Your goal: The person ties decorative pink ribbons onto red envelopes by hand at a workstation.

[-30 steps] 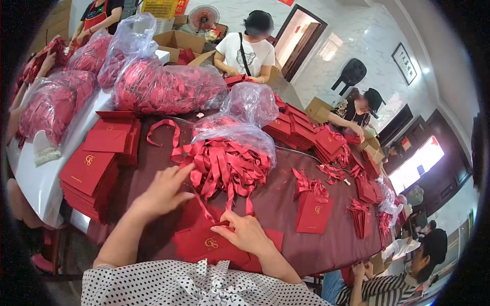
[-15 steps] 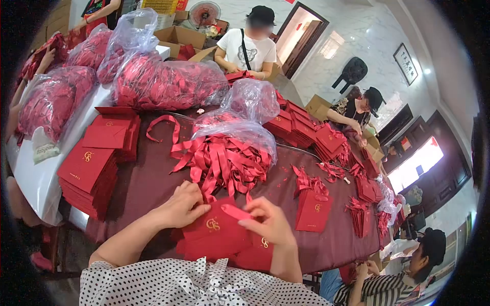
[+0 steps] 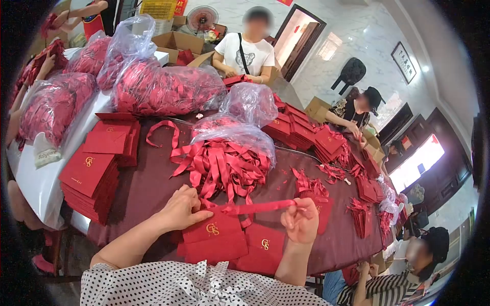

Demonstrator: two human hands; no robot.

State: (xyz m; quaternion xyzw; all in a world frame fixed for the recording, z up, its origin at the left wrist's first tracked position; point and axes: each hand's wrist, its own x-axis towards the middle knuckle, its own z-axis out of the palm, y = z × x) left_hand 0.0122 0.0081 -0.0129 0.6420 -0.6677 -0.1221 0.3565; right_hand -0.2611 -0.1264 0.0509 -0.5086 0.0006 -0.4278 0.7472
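My left hand (image 3: pixel 182 208) is closed on the top edge of a red envelope (image 3: pixel 214 237) with a gold monogram, its thumb lying on the front. A red ribbon (image 3: pixel 258 207) stretches from the envelope's top to my right hand (image 3: pixel 300 219), which pinches the ribbon's far end. Under my right forearm's side lies a second red envelope (image 3: pixel 264 247), partly covered by the first. Just beyond my hands, a heap of loose red ribbons (image 3: pixel 224 166) spills from a clear plastic bag (image 3: pixel 250 107).
Stacked red envelopes (image 3: pixel 89 176) stand at the left. Filled plastic bags (image 3: pixel 163 86) lie behind on the table. More envelope stacks (image 3: pixel 326 140) line the right side, and ribboned envelopes (image 3: pixel 361 217) lie nearer. Several people work around the table (image 3: pixel 145 196).
My right hand has moved right and slightly up, drawing the ribbon out straight. My left hand stays at the envelope's top edge. The second envelope is more exposed.
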